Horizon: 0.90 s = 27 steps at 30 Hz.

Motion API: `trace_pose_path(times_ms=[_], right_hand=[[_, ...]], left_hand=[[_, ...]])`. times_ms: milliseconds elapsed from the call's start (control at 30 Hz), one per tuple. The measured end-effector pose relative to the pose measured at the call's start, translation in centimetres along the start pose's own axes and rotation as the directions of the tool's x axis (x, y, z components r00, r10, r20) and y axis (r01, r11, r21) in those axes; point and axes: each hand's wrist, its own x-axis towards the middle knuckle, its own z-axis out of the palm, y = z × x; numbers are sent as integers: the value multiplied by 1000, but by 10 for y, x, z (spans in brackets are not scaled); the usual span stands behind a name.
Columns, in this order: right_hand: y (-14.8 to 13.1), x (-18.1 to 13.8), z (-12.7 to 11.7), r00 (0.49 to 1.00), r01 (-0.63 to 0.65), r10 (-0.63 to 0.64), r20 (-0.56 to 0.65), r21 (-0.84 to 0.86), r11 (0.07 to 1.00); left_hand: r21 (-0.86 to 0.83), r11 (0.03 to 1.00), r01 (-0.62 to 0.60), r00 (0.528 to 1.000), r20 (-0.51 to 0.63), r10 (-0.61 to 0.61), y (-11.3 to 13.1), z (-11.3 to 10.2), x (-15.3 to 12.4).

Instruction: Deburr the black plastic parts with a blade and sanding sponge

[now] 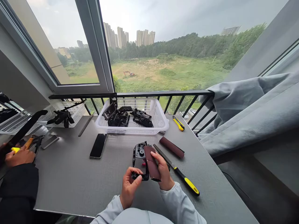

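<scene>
Gripping the lower edge of a black plastic frame-like housing (140, 150) between thumb and fingers, the left hand (129, 186) is holding it at the grey counter (112, 183), on the near side of the white perforated plastic basket (132, 131). The right hand (164, 173) is clasping a folded reddish-brown sheet of sandpaper (151, 166) along the housing's right side; whether the sheet is pressing on the plastic is hard to tell from this angle. More black plastic parts (142, 118) are lying inside the basket. Nearer than the basket, toward its left, a black rectangular smartphone (98, 146) is lying flat. Nearer and rightward of the basket, a rolled reddish-brown piece of sandpaper (171, 147) is lying near a flat metal file with a black-and-yellow handle (177, 172). Just right of the basket, a yellow-and-black utility knife (178, 123) is resting. Well left of it, a co-worker's dark-sleeved hand (21, 157) is showing.
</scene>
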Motion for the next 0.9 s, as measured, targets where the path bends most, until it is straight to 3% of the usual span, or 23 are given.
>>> trace_pose_path(times_ms=[100, 233, 367, 433, 633, 733, 900], right_hand=[[-4, 0, -1, 1000, 14, -14, 15, 9, 1000], [-14, -9, 3, 996, 28, -29, 83, 13, 1000], [-22, -17, 10, 969, -2, 13, 246, -45, 999], [-26, -17, 14, 959, 1, 14, 283, -55, 998], [-51, -3, 26, 974, 109, -99, 203, -39, 993], [-66, 7, 30, 961, 222, -201, 189, -97, 970], [-81, 18, 32, 917, 375, -301, 263, -309, 874]], left_hand=[[-109, 994, 31, 999, 40, -27, -2, -1, 2], [-262, 960, 98, 983, -122, -133, 16, 2, 27], [-284, 931, 231, 967, -42, -253, 45, 12, 66], [-274, 938, 213, 973, -26, -229, 57, 18, 81], [-290, 945, 150, 989, 39, -145, 74, 31, 105], [-272, 958, 95, 995, -3, -100, 78, 32, 117], [-138, 990, 15, 994, -102, -29, 85, 28, 130]])
